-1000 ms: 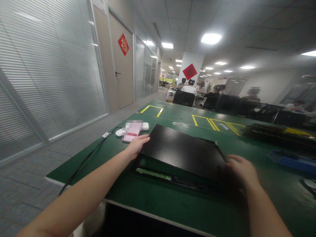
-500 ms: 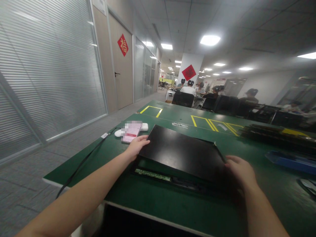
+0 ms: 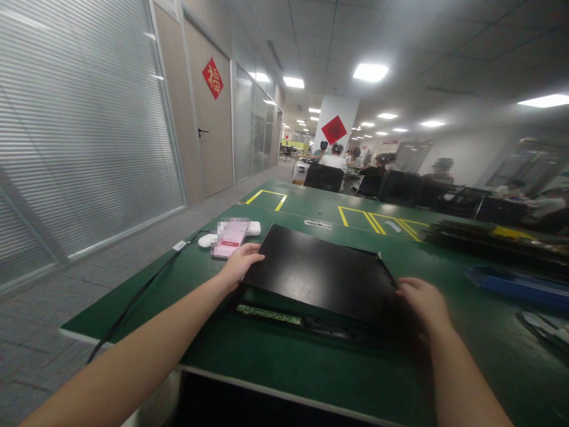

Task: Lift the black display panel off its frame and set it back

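A flat black panel lies tilted on the green table, its near edge raised over a narrow green circuit strip. My left hand grips the panel's left edge, fingers curled over it. My right hand holds the panel's near right corner, fingers wrapped at the edge.
A phone and a white device lie beyond my left hand, with a black cable running off the table's left side. Dark trays and a blue tray sit at the right. People sit at desks far behind.
The hands and panel keep the same hold. Only the view has shifted slightly, so everything sits a little further left in the picture.
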Demonstrator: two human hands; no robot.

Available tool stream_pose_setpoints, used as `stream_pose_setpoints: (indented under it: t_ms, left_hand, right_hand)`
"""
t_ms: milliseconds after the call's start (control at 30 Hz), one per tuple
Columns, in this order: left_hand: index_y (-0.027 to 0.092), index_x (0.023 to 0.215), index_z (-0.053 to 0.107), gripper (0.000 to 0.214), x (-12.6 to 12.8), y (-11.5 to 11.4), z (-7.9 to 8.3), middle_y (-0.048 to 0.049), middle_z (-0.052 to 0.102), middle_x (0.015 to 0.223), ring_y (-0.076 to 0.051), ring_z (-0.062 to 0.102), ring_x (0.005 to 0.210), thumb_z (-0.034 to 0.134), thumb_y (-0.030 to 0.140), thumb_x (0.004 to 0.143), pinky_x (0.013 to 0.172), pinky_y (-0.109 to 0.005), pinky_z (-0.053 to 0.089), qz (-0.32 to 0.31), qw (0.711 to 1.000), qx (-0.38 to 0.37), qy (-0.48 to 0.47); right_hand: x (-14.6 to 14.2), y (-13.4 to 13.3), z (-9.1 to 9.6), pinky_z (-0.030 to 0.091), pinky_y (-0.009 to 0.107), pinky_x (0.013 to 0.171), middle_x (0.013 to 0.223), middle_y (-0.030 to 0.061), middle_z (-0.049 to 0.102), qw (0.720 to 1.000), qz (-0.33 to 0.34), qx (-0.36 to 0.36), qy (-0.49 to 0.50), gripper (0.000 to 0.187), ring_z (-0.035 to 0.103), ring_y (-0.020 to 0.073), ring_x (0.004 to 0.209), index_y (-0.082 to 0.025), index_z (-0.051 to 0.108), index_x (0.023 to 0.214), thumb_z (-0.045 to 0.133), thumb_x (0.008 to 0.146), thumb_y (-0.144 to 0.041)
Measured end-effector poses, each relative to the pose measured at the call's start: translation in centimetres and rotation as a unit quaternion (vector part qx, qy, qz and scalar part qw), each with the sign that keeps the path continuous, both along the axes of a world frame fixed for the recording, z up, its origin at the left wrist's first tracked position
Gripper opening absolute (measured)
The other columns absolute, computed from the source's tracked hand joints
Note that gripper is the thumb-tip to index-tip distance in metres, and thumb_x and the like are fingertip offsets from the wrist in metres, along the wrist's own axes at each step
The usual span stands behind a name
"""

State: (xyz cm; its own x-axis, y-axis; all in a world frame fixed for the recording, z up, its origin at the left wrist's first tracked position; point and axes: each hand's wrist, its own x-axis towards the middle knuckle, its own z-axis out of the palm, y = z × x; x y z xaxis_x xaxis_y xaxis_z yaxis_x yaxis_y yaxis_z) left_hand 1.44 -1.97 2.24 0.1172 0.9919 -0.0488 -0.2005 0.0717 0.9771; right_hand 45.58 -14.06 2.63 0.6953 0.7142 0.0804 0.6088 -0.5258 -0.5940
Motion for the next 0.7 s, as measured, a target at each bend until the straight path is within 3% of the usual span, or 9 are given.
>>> stream_pose_setpoints:
  t_ms: [700]
  left_hand:
    - [0.017,0.082,0.069,0.032,0.26,-0.47,0.46,-0.0035,0.076,0.077,-0.021,0.069,0.071,0.078,0.017,0.051,0.069,-0.032,0.052,0.009,1.000,-0.002,0.010]
  right_hand:
    - [0.25,0.12,-0.08,0.046,0.036,0.071,0.091,0.0062,0.077,0.999,0.016,-0.038,-0.031,0.030,0.067,0.0287,0.089,-0.026,0.080,0.092,0.058,0.072,-0.033]
